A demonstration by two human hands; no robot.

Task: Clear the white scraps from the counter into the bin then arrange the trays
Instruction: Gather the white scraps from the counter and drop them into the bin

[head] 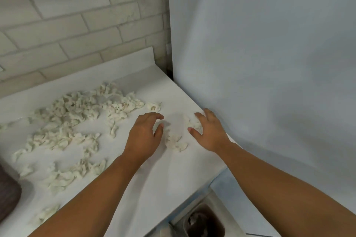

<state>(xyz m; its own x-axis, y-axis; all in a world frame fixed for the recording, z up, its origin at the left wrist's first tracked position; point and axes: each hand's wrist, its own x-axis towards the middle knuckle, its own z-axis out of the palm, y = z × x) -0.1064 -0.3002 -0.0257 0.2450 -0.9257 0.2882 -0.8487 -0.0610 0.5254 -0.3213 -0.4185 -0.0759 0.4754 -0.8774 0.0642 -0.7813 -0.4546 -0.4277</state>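
Several crumpled white scraps (77, 113) lie spread over the white counter (154, 175), mostly to the left. A small clump of scraps (176, 142) sits between my two hands near the counter's right edge. My left hand (143, 136) hovers just left of it, fingers curled and apart, holding nothing. My right hand (209, 131) rests over a few scraps (194, 123) by the edge, fingers spread around them. A dark bin (204, 223) with scraps inside stands below the counter at the bottom right. No trays are visible.
A tiled wall (77, 15) backs the counter. A tall pale panel (260, 54) rises right beside the counter's right edge. A dark brown object (7, 194) sits at the left edge of the counter.
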